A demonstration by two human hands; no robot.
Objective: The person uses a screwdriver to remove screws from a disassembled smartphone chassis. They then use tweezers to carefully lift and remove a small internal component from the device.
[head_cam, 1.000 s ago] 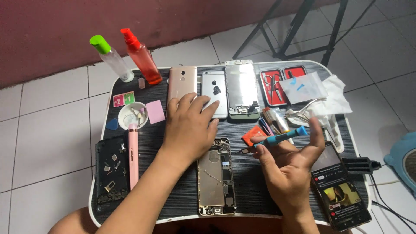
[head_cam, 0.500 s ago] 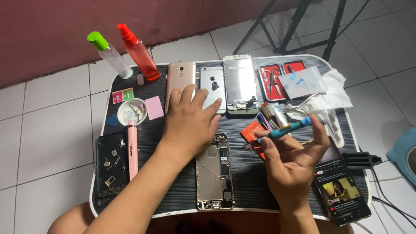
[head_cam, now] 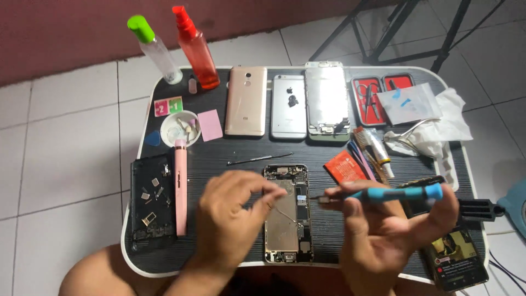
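An opened phone body (head_cam: 286, 211) with bare circuitry lies at the front middle of a small black table (head_cam: 329, 159). My left hand (head_cam: 233, 219) hovers over its left side, fingers pinched together near the phone's upper edge; whether something tiny is between them I cannot tell. My right hand (head_cam: 392, 230) holds a blue-handled screwdriver (head_cam: 383, 193) level, its tip pointing left toward the phone's right edge.
Along the back lie a gold phone (head_cam: 246, 101), a silver phone (head_cam: 289, 107) and a screen panel (head_cam: 327, 104). Two spray bottles (head_cam: 178, 46) stand back left. A white dish (head_cam: 181, 129), pink pen tool (head_cam: 181, 189), black parts tray (head_cam: 152, 203), orange card (head_cam: 344, 166), tool case (head_cam: 375, 98), lit phone (head_cam: 457, 257).
My left hand has pulled back from the phones at the rear to the opened phone near me. My right hand has lowered the screwdriver toward that phone. The camera has moved closer.
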